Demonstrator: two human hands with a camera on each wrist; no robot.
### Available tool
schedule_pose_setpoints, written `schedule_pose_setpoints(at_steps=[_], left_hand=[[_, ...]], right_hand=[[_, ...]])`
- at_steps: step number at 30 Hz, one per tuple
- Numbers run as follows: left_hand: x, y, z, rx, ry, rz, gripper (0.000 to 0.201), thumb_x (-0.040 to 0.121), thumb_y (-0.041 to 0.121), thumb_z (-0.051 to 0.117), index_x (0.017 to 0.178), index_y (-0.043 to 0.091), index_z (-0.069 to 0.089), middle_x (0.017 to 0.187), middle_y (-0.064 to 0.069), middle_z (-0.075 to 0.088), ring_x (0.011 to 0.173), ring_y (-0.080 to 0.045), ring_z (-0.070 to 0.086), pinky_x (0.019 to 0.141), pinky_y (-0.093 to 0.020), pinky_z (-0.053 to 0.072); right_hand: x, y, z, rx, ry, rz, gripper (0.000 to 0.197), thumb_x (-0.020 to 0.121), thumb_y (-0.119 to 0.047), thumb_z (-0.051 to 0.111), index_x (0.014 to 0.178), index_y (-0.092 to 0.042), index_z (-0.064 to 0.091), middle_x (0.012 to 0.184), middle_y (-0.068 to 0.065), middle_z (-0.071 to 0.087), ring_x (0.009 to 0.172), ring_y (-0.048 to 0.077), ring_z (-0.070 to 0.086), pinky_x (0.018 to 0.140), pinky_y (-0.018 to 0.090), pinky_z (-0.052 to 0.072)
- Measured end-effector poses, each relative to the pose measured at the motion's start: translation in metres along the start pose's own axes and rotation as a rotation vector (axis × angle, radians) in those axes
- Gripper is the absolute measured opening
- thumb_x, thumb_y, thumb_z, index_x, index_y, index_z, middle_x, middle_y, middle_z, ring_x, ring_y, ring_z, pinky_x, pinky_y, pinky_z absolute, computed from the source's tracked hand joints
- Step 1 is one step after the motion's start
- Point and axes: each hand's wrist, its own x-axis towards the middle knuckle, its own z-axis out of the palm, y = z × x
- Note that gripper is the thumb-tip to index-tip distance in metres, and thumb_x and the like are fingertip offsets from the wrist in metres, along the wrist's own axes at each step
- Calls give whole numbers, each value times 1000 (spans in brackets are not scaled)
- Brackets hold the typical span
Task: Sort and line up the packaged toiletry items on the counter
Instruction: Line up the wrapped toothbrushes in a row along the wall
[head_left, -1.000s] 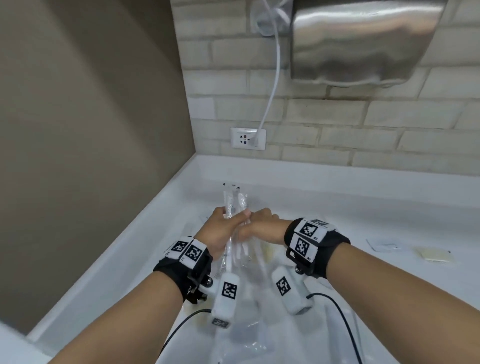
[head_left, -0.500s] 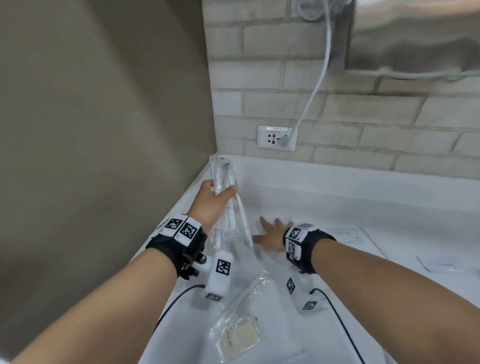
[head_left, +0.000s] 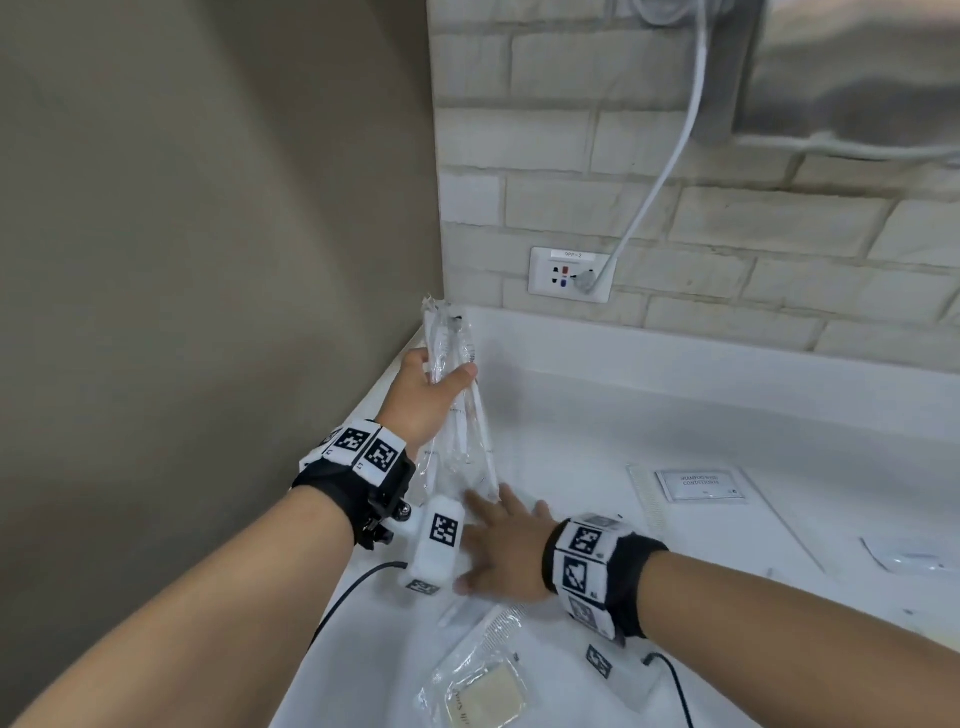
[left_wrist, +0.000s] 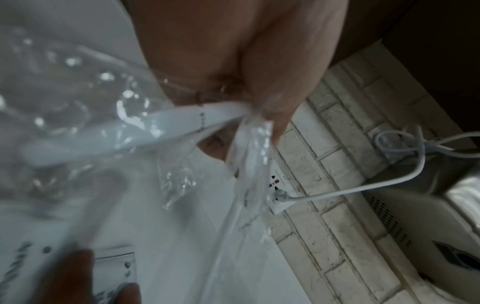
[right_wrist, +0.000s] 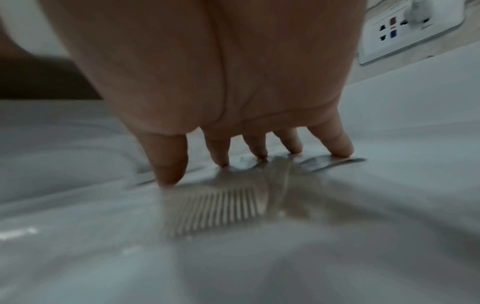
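My left hand (head_left: 441, 370) grips a bunch of white toothbrushes in clear packets (head_left: 451, 338), held upright above the counter's far left corner. In the left wrist view the thumb and fingers (left_wrist: 262, 102) pinch the toothbrush packets (left_wrist: 166, 125). My right hand (head_left: 485, 540) lies flat on the white counter (head_left: 649, 415) with fingers spread. In the right wrist view its straight fingertips (right_wrist: 168, 176) press the edge of a clear packet with a comb (right_wrist: 215, 209). A clear packet with a beige square (head_left: 485, 693) lies near my right wrist.
A shampoo sachet (head_left: 698, 486) lies to the right, and another clear packet (head_left: 909, 558) lies further right. A beige wall (head_left: 208, 260) bounds the counter's left side. On the brick back wall sit a socket (head_left: 569, 275) with a white cable (head_left: 670, 156) and a steel dryer (head_left: 857, 73).
My right hand has let go of the toothbrush packets and dropped flat onto the counter. The left hand has lifted the packets up and left toward the corner.
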Motion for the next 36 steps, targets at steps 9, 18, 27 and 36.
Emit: schedule_pose_setpoints(at_steps=[9, 18, 27, 36], left_hand=[[21, -3, 21, -103, 11, -87, 42, 90, 30, 64, 123, 16, 41, 97, -4, 71, 76, -21, 75, 53, -22, 54], [62, -12, 53, 79, -184, -125, 63, 71, 49, 73, 118, 12, 54, 104, -7, 71, 85, -25, 74, 77, -38, 60], [89, -21, 77, 281, -309, -252, 64, 68, 45, 70, 116, 6, 54, 111, -16, 64, 98, -35, 66, 89, -49, 56], [88, -31, 73, 536, -210, -191, 30, 88, 26, 55, 65, 11, 43, 72, -7, 51, 68, -24, 51, 62, -27, 37]], right_hand=[[-12, 78, -54, 399, 141, 201, 31, 89, -43, 53, 105, -23, 70, 113, -3, 68, 106, 17, 62, 100, 36, 46], [13, 133, -76, 763, 410, 303, 39, 87, -30, 66, 123, -22, 55, 113, -4, 56, 113, 18, 55, 92, 26, 43], [59, 145, -82, 910, 383, 509, 49, 85, -14, 68, 125, -10, 40, 86, 11, 63, 59, 19, 58, 68, 31, 55], [63, 154, -70, 672, 362, 673, 35, 76, -33, 76, 96, -10, 58, 87, 8, 69, 77, 25, 67, 78, 32, 57]])
